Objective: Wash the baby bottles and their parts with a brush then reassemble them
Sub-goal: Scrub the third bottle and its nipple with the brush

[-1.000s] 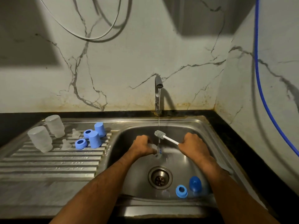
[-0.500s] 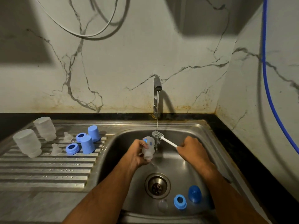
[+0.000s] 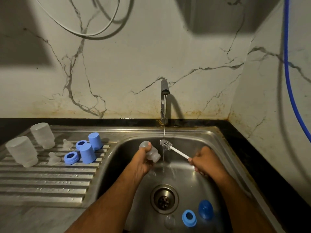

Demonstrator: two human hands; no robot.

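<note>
Over the far half of the sink (image 3: 210, 137), the left hand (image 3: 141, 163) grips a clear bottle (image 3: 150, 151), fingers curled round its middle. The bottle lies tilted, its long axis running from far-left to near-right, and its open neck points down and right toward the thin stream from the tap (image 3: 164, 91). The right hand (image 3: 206, 163) is closed round the white handle of the brush (image 3: 175, 150), whose grey bristle head sits under the stream, just right of the bottle and slightly farther back. The brush handle slants from near-right up to far-left, so bristles and bottle mouth are close but apart, with the water falling between them. The coming move likely calls for turning the neck toward the bristles and sliding the head in along the bottle's axis; the right hand seems the one to travel.

By count, on the ridged surface (image 3: 43, 182) to the left stand two clear bottles (image 3: 21, 151) upside down, two blue caps (image 3: 87, 153), two blue rings (image 3: 71, 158) and two clear teats (image 3: 53, 158). Near the drain (image 3: 164, 199) lie one blue ring (image 3: 189, 217), one blue cap (image 3: 205, 209) and, faintly, one clear teat (image 3: 170, 221).
</note>
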